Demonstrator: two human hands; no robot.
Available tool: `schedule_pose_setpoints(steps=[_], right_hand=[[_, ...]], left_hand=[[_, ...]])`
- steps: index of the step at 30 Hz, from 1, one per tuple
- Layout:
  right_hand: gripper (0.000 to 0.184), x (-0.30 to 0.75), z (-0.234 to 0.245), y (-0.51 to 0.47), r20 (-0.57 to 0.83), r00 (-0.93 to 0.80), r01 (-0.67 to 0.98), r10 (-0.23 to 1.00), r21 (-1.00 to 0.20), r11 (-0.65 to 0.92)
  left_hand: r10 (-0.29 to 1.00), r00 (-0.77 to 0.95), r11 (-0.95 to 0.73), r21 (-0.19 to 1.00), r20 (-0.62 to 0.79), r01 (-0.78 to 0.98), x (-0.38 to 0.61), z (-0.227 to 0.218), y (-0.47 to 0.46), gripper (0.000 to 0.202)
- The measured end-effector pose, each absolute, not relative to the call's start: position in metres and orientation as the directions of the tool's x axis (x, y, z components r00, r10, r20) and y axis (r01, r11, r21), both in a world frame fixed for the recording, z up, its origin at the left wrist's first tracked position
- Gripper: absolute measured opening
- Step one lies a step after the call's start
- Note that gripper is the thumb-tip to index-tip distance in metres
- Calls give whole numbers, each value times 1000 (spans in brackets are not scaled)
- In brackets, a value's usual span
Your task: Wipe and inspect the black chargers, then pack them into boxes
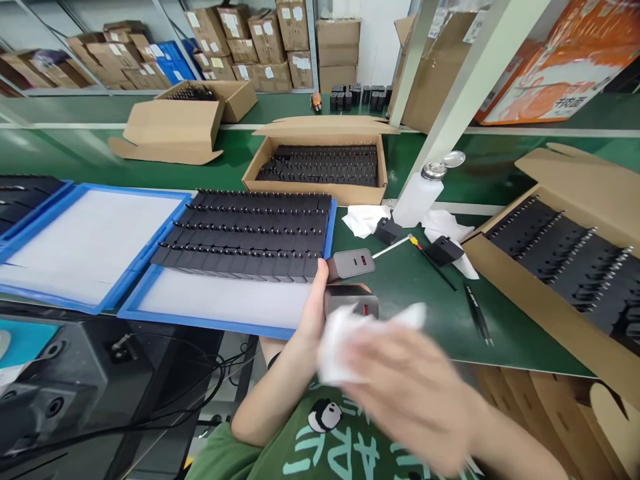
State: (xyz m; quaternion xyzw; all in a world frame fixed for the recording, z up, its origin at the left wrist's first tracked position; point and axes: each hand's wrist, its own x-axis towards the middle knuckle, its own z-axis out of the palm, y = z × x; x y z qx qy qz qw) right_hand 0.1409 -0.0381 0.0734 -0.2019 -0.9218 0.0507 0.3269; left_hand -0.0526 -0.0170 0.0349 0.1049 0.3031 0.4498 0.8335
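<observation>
My left hand [313, 317] is wrapped round a dark grey power adapter [343, 298] whose port face has a red slot. Just above it, by my left thumb, is a second power adapter [354, 264]; whether the hand grips this one too I cannot tell. Bunched in my right hand [410, 390] is a white wipe [337, 343], close in front of the lower adapter. Motion blurs that hand and the wipe, and contact is unclear. To the left, rows of black adapters [250, 230] stand in a blue-rimmed tray [200, 325].
A white dispenser bottle [417, 200] with its lid up stands by crumpled wipes [367, 219]. Nearby lie a black adapter [444, 251], a thin brush [433, 262] and tweezers [477, 313]. Cartons of adapters stand behind [320, 193] and right [520, 293]. A metal post [465, 73] rises behind the bottle.
</observation>
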Motion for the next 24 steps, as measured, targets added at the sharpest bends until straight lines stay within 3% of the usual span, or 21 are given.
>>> schedule_pose_setpoints(steps=[2, 4, 11, 15, 17, 19, 21, 24], right_hand=[[37, 128, 68, -43, 580, -774, 208, 254, -145, 967], [30, 139, 59, -38, 600, -770, 186, 217, -114, 976], [38, 231, 13, -9, 510, -609, 496, 607, -353, 794], [30, 230, 12, -11, 239, -646, 649, 725, -328, 686], [28, 223, 24, -16, 171, -625, 682, 762, -356, 639], [38, 215, 40, -22, 249, -578, 657, 777, -423, 624], [60, 207, 56, -29, 374, -530, 601, 761, -467, 648], [95, 194, 72, -39, 491, -512, 551, 705, -442, 708]], left_hand=[[795, 444, 598, 418, -412, -684, -53, 35, -15, 76], [791, 453, 604, 407, -411, -685, -54, 34, -14, 76], [837, 388, 530, 396, -386, -750, -59, 38, -15, 67], [833, 353, 524, 404, -425, -750, -55, 40, -14, 67], [834, 329, 518, 423, -443, -744, -50, 41, -14, 67], [856, 277, 482, 476, -437, -736, -44, 43, -15, 67], [878, 203, 436, 550, -433, -712, -36, 45, -17, 69], [899, 67, 370, 668, -433, -646, -24, 46, -19, 74]])
